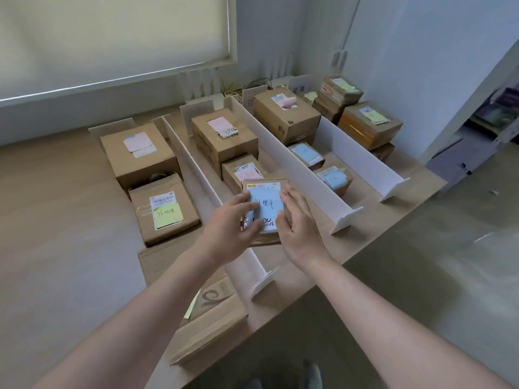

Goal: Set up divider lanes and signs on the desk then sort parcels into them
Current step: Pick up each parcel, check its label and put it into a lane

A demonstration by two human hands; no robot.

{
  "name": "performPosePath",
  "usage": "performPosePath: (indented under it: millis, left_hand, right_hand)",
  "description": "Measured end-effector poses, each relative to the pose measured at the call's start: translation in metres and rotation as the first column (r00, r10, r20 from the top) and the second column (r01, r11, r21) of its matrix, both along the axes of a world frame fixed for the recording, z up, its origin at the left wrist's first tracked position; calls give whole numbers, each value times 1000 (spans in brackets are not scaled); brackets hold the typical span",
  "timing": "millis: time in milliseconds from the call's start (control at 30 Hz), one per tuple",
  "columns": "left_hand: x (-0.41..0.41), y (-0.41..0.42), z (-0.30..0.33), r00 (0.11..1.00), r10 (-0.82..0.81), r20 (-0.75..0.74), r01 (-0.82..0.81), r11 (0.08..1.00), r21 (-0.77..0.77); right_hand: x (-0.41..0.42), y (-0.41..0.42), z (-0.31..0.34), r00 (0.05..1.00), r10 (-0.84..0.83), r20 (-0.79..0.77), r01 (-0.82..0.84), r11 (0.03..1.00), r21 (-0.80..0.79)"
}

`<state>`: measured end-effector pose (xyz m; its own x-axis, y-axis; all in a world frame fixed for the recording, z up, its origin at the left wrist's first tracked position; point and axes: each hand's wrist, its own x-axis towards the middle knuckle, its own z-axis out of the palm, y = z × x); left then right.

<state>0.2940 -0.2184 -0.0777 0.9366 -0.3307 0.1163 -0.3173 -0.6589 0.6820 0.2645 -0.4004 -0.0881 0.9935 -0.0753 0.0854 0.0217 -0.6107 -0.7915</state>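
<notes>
A small brown parcel (pixel 264 183) with a blue handwritten note on top is held between both hands above the second lane. My left hand (pixel 233 223) grips its left side, thumb across the label. My right hand (pixel 297 220) holds its right edge with the thumb on the note. Three white dividers (pixel 297 167) split the desk (pixel 373 217) into lanes. The lane under the parcel holds two boxes with pink notes (pixel 224 136). The lane to its right holds a large box (pixel 286 113) and two small parcels with blue notes (pixel 306 155).
The leftmost lane holds a box with a pink note (pixel 139 155) and a parcel with a green note (pixel 165 211). Yellow-noted parcels (pixel 368 122) fill the far right lane. A flat brown envelope (pixel 213 318) lies at the desk's near edge. White sign cards stand at the back.
</notes>
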Motion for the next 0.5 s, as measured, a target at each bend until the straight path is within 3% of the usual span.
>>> performPosePath:
  millis: [267,500]
  left_hand:
    - [93,-43,-44,985,146,-94,-147,989,-3]
    - [150,-80,-80,926,310,-213,-321,947,-14]
  right_hand:
    - [131,-47,-52,983,184,-7,-184,982,43]
    - [223,-72,-89,912,396,-103,-396,918,20]
